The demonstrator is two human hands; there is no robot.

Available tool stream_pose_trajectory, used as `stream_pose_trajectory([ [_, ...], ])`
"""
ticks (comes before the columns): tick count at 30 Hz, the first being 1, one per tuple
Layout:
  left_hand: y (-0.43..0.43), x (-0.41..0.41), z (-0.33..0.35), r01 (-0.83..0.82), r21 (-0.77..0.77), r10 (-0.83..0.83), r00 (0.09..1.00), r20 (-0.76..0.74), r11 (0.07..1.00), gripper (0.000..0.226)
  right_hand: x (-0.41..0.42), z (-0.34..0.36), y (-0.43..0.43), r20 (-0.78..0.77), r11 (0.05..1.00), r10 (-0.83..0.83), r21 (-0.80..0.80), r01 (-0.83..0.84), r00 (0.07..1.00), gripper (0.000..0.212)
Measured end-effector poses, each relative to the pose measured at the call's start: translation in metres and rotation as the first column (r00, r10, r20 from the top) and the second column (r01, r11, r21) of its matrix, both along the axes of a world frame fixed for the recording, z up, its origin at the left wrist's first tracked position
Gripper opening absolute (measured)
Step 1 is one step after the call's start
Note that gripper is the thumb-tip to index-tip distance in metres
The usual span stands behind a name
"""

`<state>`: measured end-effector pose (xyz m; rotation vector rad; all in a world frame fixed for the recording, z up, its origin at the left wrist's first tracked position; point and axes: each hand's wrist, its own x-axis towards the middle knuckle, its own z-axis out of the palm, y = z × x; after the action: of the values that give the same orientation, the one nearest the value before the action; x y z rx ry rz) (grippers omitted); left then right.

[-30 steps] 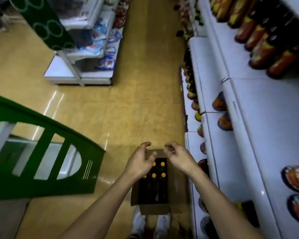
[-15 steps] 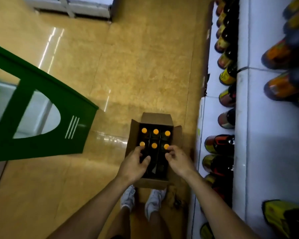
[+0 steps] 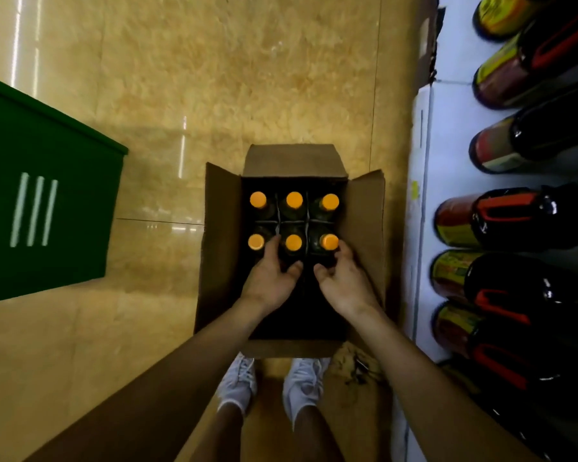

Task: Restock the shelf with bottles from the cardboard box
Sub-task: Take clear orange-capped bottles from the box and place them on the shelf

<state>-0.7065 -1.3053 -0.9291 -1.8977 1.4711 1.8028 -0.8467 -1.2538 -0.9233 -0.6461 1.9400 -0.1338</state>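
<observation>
Six bottles point(image 3: 294, 200) with orange caps stand upright in two rows of three inside the open cardboard box point(image 3: 222, 228). The box sits on the tan floor point(image 3: 214, 78) just beside the white shelf point(image 3: 447, 145). The nearer part of the box is dark, and I cannot tell what it holds.

Both hands reach down into the box at the nearer row. The left hand point(image 3: 271, 281) has its fingers point(image 3: 270, 253) curled round the middle bottle point(image 3: 293, 243) of that row, with the forefinger between it and its left neighbour and the thumb on the near side. The right hand point(image 3: 346, 283) curls likewise round the right-side bottle point(image 3: 329, 241), fingers on its outer side and thumb below the cap. Both bottles stand in their compartments.

On the shelf, dark bottles point(image 3: 514, 221) with red and yellow labels stand in a row. A green panel point(image 3: 47, 201) stands to the left, and white shoes point(image 3: 237, 385) show just behind the box.
</observation>
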Motion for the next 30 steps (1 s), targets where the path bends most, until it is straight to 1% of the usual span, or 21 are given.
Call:
stream_pose_trajectory([
  [2, -0.004, -0.002, -0.022, -0.022, 0.011, 0.022, 1.000, -0.009, 1.000, 0.073, 0.003, -0.019, -0.007, 0.001, 0.995, -0.099, -0.002, 0.099, 0.995, 0.076],
  [4, -0.006, -0.006, -0.043, -0.034, 0.010, 0.034, 0.999, -0.027, 0.999, 0.069, 0.008, -0.038, -0.012, 0.070, 0.964, -0.261, -0.021, 0.263, 0.963, 0.073],
  [6, -0.007, -0.010, -0.059, -0.051, -0.007, 0.050, 0.998, -0.041, 0.999, 0.063, 0.013, -0.056, -0.016, 0.173, 0.886, -0.449, -0.045, 0.462, 0.877, 0.065],
  [7, -0.008, -0.013, -0.065, -0.066, -0.013, 0.065, 0.997, -0.042, 0.998, 0.060, 0.015, -0.062, -0.019, 0.201, 0.842, -0.519, -0.045, 0.537, 0.831, 0.061],
  [8, -0.009, -0.016, -0.072, -0.078, -0.011, 0.077, 0.996, -0.039, 0.997, 0.057, 0.017, -0.069, -0.021, 0.210, 0.812, -0.562, -0.047, 0.582, 0.800, 0.058],
  [9, -0.010, -0.018, -0.077, -0.093, -0.002, 0.093, 0.995, -0.042, 0.996, 0.055, 0.019, -0.073, -0.023, 0.200, 0.801, -0.578, -0.050, 0.597, 0.792, 0.056],
  [12, -0.011, -0.021, -0.086, -0.128, 0.027, 0.129, 0.990, -0.059, 0.991, 0.050, 0.021, -0.079, -0.027, 0.142, 0.813, -0.562, -0.091, 0.576, 0.815, 0.053],
  [17, -0.005, -0.017, -0.075, -0.133, -0.059, 0.129, 0.990, -0.063, 0.989, 0.040, 0.025, -0.073, -0.024, 0.102, 0.832, -0.524, -0.152, 0.534, 0.846, 0.045],
  [19, -0.001, -0.014, -0.066, -0.137, -0.082, 0.131, 0.988, -0.076, 0.987, 0.039, 0.026, -0.065, -0.019, 0.096, 0.835, -0.503, -0.203, 0.512, 0.859, 0.040],
  [22, 0.005, -0.009, -0.053, -0.109, -0.135, 0.097, 0.991, -0.094, 0.985, 0.040, 0.030, -0.052, -0.009, 0.066, 0.852, -0.436, -0.292, 0.435, 0.898, 0.035],
  [25, 0.007, -0.007, -0.027, -0.114, -0.167, 0.101, 0.991, -0.082, 0.979, 0.040, 0.035, -0.031, 0.000, -0.005, 0.863, -0.374, -0.367, 0.347, 0.927, 0.033],
  [27, 0.009, -0.010, -0.006, -0.138, -0.179, 0.125, 0.989, -0.081, 0.974, 0.035, 0.038, -0.015, 0.003, -0.032, 0.870, -0.364, -0.368, 0.328, 0.931, 0.033],
  [30, 0.009, -0.015, 0.037, -0.189, -0.196, 0.178, 0.981, -0.075, 0.962, 0.030, 0.034, 0.027, 0.000, -0.095, 0.898, -0.318, -0.350, 0.268, 0.943, 0.031],
])
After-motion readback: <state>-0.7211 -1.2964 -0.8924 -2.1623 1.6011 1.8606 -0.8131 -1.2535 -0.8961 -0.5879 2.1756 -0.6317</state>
